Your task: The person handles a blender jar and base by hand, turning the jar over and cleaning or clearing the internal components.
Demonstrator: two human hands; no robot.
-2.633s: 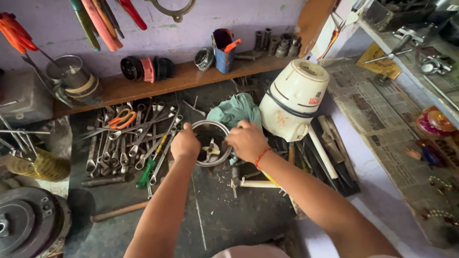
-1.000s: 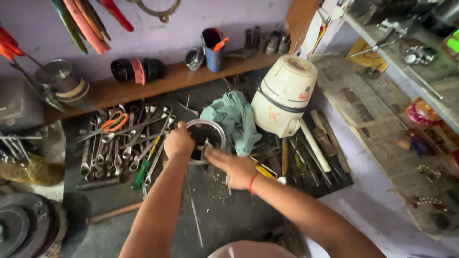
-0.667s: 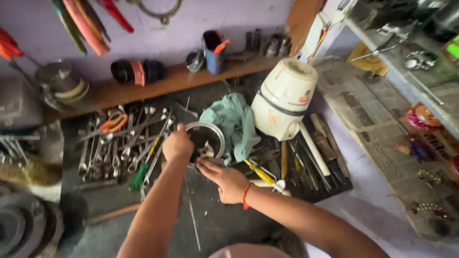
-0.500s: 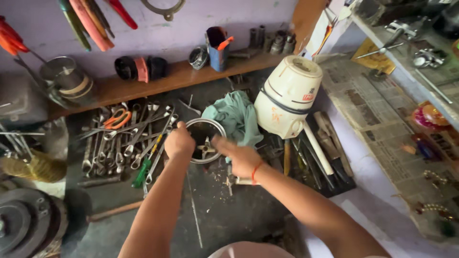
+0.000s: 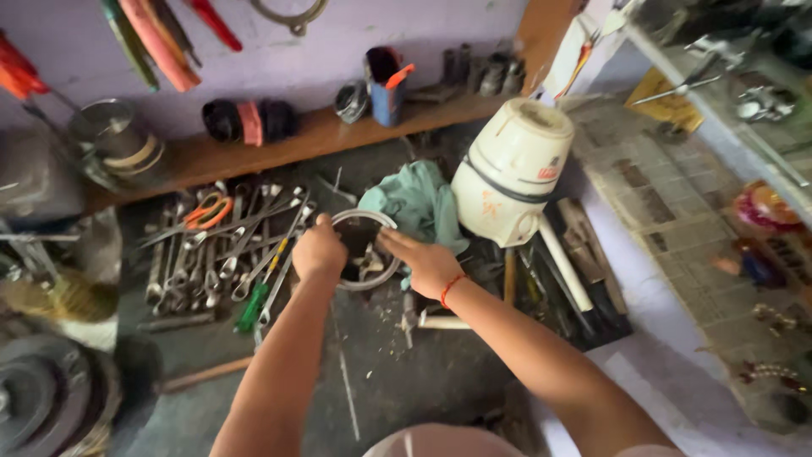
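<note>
Our left hand grips the steel jar rim at 9 o'clock, right hand reaches in open-fingered; blade inside may cut us.

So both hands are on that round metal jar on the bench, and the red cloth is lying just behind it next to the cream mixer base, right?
Not quite: the cloth is pale green, not red, as the head view shows. The rest holds: the left hand grips the rim of the round metal jar, the right hand is on its other side, and the cloth lies just behind it next to the cream mixer base.
</note>
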